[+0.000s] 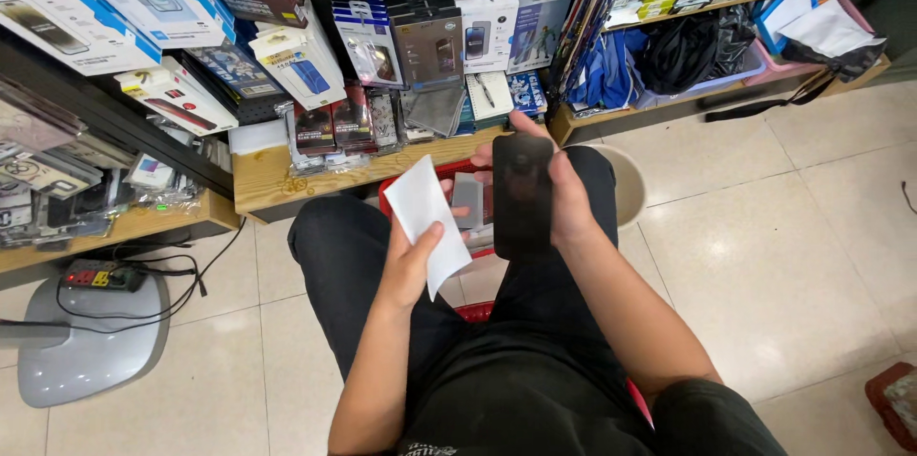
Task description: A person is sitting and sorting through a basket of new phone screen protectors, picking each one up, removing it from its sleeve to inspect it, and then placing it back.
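Head view: left hand [413, 260] closed around white paper sleeve [429, 219], thumb on top, sleeve tilted toward 11 o'clock. Right hand [564, 193] grips dark phone-shaped glass panel [522, 195], upright, fingers wrapped behind, just at 3 o'clock of sleeve. Red basket [475, 311] beneath, between knees. Wooden shelf [277, 181] with boxed accessories at 12 o'clock. Power strip [103, 276] at 9 o'clock.

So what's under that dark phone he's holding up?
Below the dark phone in the right hand sits a red basket between the knees, with a grey flat item in it. The phone and the white sheet in the left hand hide the rest.
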